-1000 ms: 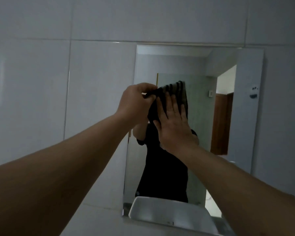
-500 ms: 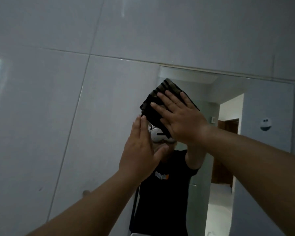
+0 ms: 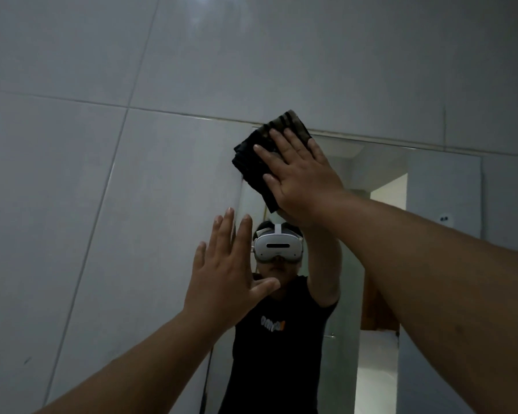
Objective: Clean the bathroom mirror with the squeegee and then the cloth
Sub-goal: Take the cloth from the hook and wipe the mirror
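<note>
The bathroom mirror (image 3: 425, 204) hangs on the tiled wall, its top left corner near the centre of the view. A dark folded cloth (image 3: 251, 162) is pressed flat against that top left corner under my right hand (image 3: 299, 177), whose fingers are spread over it. My left hand (image 3: 225, 279) is lower, open and flat, fingers up, resting on the mirror's left edge where it meets the wall. No squeegee is in view. The mirror reflects a person in a black shirt wearing a white headset.
Large pale grey wall tiles (image 3: 102, 204) surround the mirror on the left and above. A small sticker (image 3: 444, 219) sits near the mirror's right side. A doorway is reflected in the glass at lower right.
My right hand has slid the cloth up to the mirror's top left corner. My left hand let go of the cloth and now lies flat and open lower down. The view tilted upward.
</note>
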